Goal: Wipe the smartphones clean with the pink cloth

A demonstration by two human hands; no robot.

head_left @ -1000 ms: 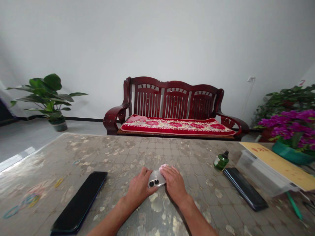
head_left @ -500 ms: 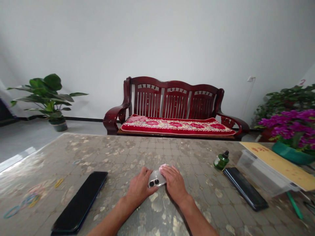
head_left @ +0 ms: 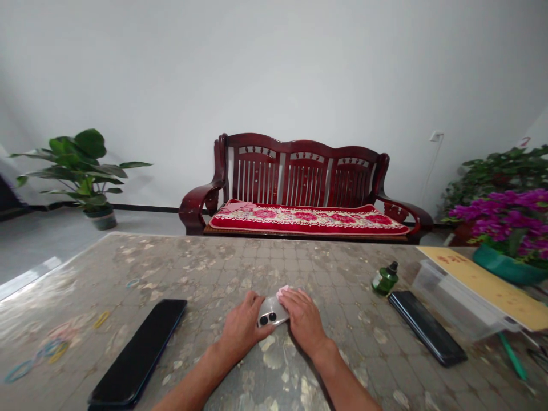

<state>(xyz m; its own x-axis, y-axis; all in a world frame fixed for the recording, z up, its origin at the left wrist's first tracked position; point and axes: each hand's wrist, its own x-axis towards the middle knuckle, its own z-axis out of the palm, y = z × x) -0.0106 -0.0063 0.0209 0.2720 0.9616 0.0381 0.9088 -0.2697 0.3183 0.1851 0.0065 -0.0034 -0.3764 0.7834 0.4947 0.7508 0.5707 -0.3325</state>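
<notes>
A pale silver phone (head_left: 274,306) lies back side up on the patterned tablecloth, its two dark camera lenses toward me. My left hand (head_left: 243,322) grips the phone's left side, thumb along the near edge by the lenses. Over the right end of the phone lies my right hand (head_left: 303,319), fingers bent around a small pink cloth (head_left: 283,291) that touches the phone. Most of the cloth is hidden under those fingers. To the left of my left arm rests a large black phone-like slab (head_left: 139,351).
Rubber bands (head_left: 53,349) lie at the left. On the right stand a green bottle (head_left: 385,278), a black case (head_left: 427,328), a clear plastic box (head_left: 460,305) under yellow card (head_left: 483,285), and a flower pot (head_left: 509,266). A wooden bench (head_left: 306,177) is beyond the table.
The view has shifted very slightly. Both hands, the phone and the pink cloth keep practically the same positions.
</notes>
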